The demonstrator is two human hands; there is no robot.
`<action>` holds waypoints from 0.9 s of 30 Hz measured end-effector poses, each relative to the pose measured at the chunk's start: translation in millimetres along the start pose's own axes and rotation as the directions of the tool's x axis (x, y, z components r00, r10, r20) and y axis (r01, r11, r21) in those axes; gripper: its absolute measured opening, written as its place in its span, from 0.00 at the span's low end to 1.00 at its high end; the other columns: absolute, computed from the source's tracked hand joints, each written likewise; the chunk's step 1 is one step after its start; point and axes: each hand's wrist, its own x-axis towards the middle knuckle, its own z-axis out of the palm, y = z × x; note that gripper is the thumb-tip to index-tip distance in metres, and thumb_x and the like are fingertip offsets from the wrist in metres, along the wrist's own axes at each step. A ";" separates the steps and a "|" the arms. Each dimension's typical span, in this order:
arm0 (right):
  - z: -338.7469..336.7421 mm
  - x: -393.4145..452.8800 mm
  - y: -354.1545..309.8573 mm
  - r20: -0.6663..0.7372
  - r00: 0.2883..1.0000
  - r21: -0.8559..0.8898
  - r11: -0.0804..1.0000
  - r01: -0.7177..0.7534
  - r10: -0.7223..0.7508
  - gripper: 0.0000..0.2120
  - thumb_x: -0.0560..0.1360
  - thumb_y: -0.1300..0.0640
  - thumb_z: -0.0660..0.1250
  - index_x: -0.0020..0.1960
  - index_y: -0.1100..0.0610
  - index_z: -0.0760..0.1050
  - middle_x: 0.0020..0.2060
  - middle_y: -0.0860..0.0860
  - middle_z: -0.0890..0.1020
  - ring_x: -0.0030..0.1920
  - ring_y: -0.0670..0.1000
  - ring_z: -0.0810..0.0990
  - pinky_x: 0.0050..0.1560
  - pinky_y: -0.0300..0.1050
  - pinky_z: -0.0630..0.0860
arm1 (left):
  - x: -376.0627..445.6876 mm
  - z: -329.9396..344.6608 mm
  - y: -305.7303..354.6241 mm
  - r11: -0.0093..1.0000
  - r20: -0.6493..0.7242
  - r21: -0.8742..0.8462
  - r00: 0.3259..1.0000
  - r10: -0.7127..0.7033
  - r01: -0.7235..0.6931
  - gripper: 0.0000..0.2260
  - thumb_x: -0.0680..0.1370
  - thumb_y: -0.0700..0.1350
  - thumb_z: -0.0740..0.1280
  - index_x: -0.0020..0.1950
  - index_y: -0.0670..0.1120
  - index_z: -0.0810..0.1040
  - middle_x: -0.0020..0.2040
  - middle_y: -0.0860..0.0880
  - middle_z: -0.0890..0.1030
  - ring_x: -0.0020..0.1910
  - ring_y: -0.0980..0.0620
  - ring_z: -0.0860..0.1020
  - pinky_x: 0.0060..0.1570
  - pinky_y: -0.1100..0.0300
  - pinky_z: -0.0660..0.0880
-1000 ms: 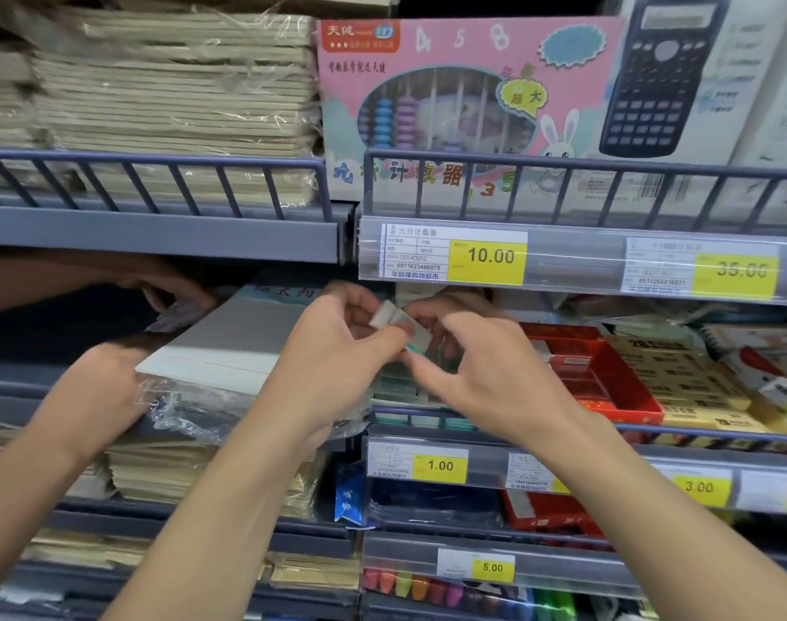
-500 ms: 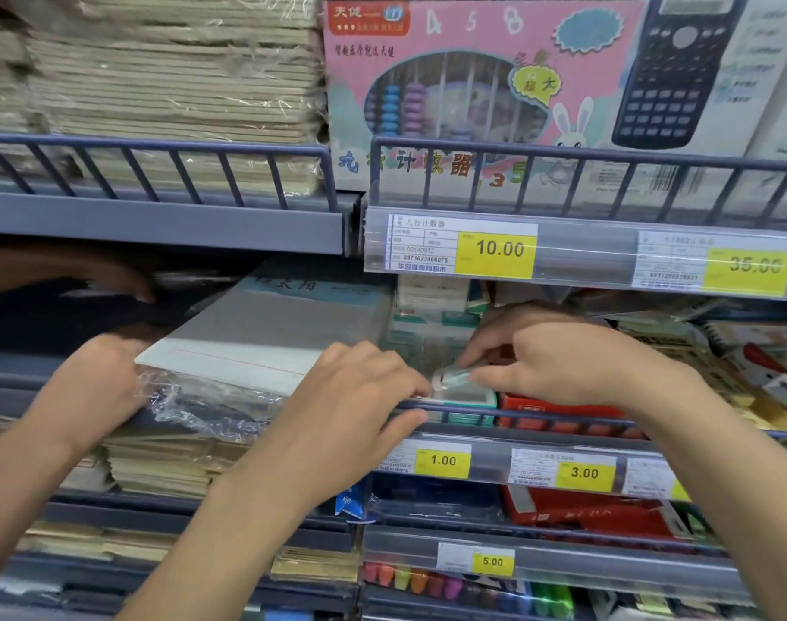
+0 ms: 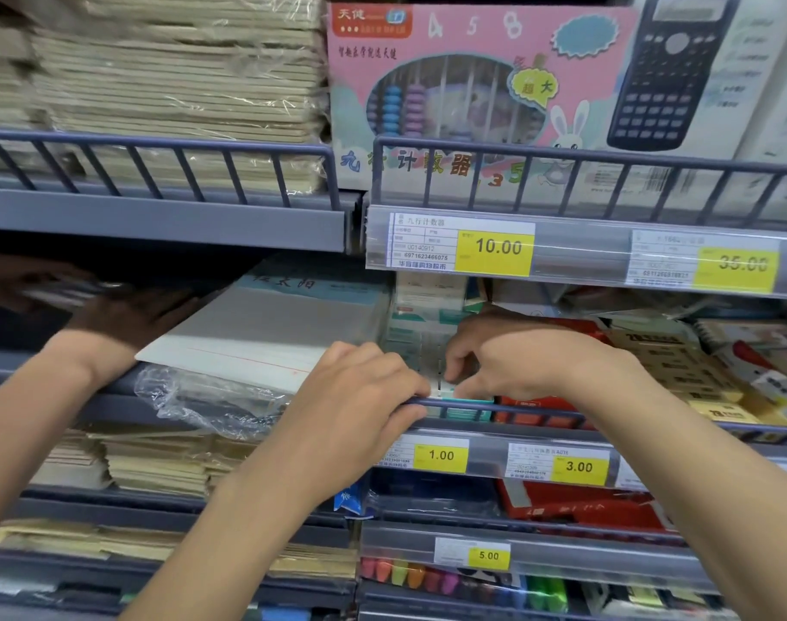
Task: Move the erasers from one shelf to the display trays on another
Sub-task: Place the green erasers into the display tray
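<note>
My right hand (image 3: 508,360) reaches over the front rail (image 3: 539,412) of the middle shelf. Its thumb and fingers pinch a small white eraser (image 3: 445,388) at the front of a teal display tray (image 3: 470,403). More wrapped erasers (image 3: 409,347) are lined up in the tray behind it. My left hand (image 3: 355,396) is just left of the tray, fingers curled over the rail and thumb under it. The eraser is mostly hidden by my fingers.
A red tray (image 3: 544,403) sits right of the teal one, with yellow packs (image 3: 718,407) beyond. A plastic-wrapped paper stack (image 3: 257,338) lies to the left. Another person's arm (image 3: 46,383) reaches into the left shelf. Price strips run below the rail.
Both hands dropped from holding the eraser up between them to the shelf front. The right hand carried it down into the teal tray, and the left hand settled on the rail.
</note>
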 end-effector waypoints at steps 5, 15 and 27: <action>-3.6 -19.1 -3.3 -0.155 0.988 0.088 0.996 0.020 -0.006 0.08 0.78 0.45 0.68 0.55 0.44 0.82 0.42 0.37 0.79 0.46 0.40 0.77 0.51 0.38 0.76 | -1.8 -8.5 3.4 0.983 0.012 -0.155 0.995 -0.099 0.100 0.11 0.82 0.54 0.66 0.63 0.54 0.81 0.57 0.60 0.82 0.56 0.57 0.76 0.59 0.58 0.68; 64.1 -111.9 -52.9 -0.578 0.767 0.722 0.613 0.322 0.278 0.10 0.78 0.54 0.69 0.59 0.46 0.78 0.45 0.49 0.83 0.44 0.52 0.82 0.44 0.45 0.80 | -46.5 -14.6 41.0 0.513 -0.066 -0.840 0.906 -0.419 0.176 0.08 0.80 0.52 0.69 0.59 0.61 0.80 0.55 0.59 0.86 0.56 0.56 0.83 0.55 0.65 0.78; 328.6 -274.1 -85.7 0.269 0.606 0.943 -0.077 -0.323 0.748 0.04 0.79 0.63 0.68 0.51 0.58 0.80 0.33 0.49 0.80 0.32 0.47 0.75 0.33 0.37 0.71 | -233.6 174.7 85.5 -0.031 0.851 -0.410 0.370 -0.373 0.912 0.04 0.83 0.41 0.67 0.55 0.45 0.82 0.48 0.48 0.88 0.44 0.51 0.85 0.37 0.69 0.77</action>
